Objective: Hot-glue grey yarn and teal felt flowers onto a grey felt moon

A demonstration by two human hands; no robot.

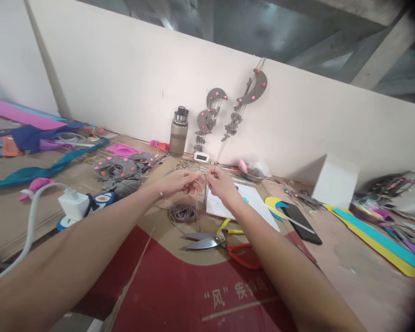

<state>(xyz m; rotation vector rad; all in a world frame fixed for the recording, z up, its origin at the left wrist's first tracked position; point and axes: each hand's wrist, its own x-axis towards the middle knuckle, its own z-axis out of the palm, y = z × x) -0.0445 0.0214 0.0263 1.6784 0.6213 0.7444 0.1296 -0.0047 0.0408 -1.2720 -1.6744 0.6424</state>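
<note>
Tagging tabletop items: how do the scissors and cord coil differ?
The scissors show silver blades and a red handle; the cord coil is dull grey-brown. The scissors look rigid, the cord coil loosely looped. The scissors stretch longer in view than the cord coil. Both lie on the cardboard.

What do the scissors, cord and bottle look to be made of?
Scissors: shiny metal blades, judging by bright reflections; handles perhaps plastic-coated, being brightly coloured.
Cord: dull, probably textile, since it lies in soft loops.
Bottle: smooth plastic or glass, can't tell which; a darker fill shows through.
</note>
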